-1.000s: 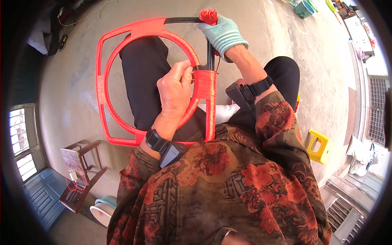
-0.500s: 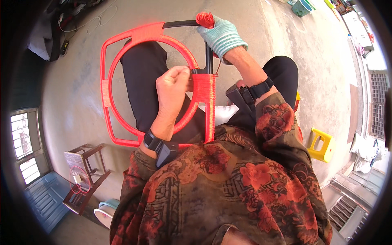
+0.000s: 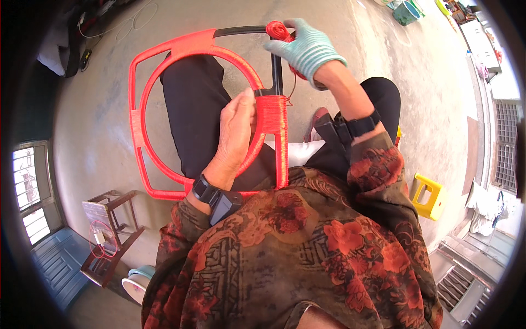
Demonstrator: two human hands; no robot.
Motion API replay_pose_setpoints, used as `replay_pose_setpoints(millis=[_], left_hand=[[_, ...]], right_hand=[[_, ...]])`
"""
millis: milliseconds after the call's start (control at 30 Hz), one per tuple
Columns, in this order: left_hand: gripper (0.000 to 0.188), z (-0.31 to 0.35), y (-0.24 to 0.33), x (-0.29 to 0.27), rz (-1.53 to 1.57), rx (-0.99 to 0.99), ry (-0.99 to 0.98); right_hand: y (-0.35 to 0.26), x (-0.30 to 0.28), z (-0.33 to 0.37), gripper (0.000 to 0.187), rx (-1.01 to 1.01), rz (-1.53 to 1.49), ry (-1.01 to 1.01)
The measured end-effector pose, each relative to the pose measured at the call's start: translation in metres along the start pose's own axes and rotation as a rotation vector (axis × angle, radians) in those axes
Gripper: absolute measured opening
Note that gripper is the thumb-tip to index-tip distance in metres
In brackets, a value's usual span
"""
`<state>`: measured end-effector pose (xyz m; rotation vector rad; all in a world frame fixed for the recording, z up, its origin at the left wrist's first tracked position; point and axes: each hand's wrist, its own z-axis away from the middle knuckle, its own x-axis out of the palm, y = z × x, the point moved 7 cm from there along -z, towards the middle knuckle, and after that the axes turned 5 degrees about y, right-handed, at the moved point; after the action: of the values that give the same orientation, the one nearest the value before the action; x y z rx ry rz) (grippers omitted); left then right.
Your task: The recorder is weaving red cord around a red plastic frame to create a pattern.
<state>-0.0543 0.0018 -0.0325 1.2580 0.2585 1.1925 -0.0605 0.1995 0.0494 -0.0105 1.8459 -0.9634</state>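
A frame with a round inner ring, mostly wound in red cord, rests across my lap. Its upper right corner shows bare black tubing. My left hand, bare, is closed on the right part of the ring, beside the wide red-wound band; some of its fingers are hidden behind. At the bare corner, my right hand wears a teal striped glove and has a bundle of red cord between thumb and fingers. A thin dark strand hangs between the glove and the band.
Below the frame are my dark-trousered legs and a concrete floor. A wooden stool lies tipped at left, near basins. To the right is a yellow stool; a teal bucket stands far off.
My right hand has shifted slightly right, its fingers looser around the cord bundle. The frame has moved a little left. My left hand has turned and settled lower against the ring.
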Motion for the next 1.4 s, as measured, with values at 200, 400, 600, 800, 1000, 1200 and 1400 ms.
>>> replay_pose_setpoints(millis=[200, 400, 600, 800, 1000, 1200, 1400], left_hand=[[0.052, 0.009, 0.033, -0.001, 0.017, 0.371, 0.119], [0.027, 0.008, 0.029, -0.011, -0.19, 0.337, 0.192], [0.025, -0.001, 0.01, -0.016, 0.147, 0.147, 0.122], [0.026, -0.004, 0.002, -0.015, 0.076, 0.142, 0.147], [0.022, -0.005, -0.007, -0.01, 0.137, 0.024, 0.067], [0.02, -0.006, -0.005, -0.009, 0.272, -0.048, 0.017], [0.024, -0.004, -0.004, -0.005, 0.323, -0.096, -0.021]], right_hand=[[-0.083, -0.027, 0.044, 0.023, -0.859, 0.199, 0.171], [-0.081, -0.035, 0.067, 0.023, -0.852, -0.073, 0.205], [0.021, -0.009, 0.062, 0.018, 0.235, -0.864, -0.201], [0.041, 0.038, 0.077, 0.02, 0.355, -0.858, -0.431], [0.034, 0.058, 0.087, 0.036, 0.176, -0.832, -0.751], [0.043, 0.062, 0.081, 0.03, 0.027, -0.587, -0.501], [0.065, 0.027, 0.073, 0.013, 0.232, -1.241, -0.334]])
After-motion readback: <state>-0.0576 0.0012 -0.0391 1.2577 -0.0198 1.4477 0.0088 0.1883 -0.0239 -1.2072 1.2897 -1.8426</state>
